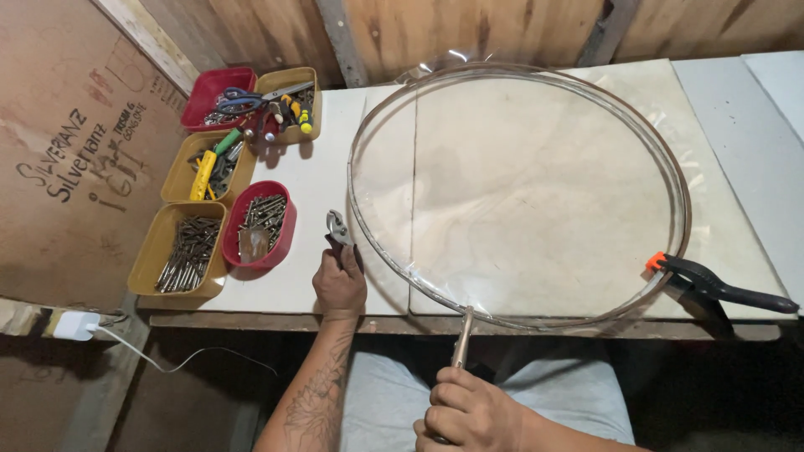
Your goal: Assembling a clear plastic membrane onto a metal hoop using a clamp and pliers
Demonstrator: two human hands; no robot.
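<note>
My left hand (339, 285): clenched round pliers (338, 230) on the white board (310, 180), beside the large clear-covered hoop (519, 197). My right hand (469, 414): gripping a metal-shafted tool (462, 336), possibly a hammer, touching the hoop's near rim. Black clamp (720, 289) at its right edge.

My pale worktop (310, 192) butts against a plank wall (469, 29); a scribbled board (75, 167) leans at my left.

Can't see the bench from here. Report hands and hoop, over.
Left hand gripping pliers by the hoop. Right hand holding the hoop's handle at the table edge. Black spring clamp pinching the rim, right side.
</note>
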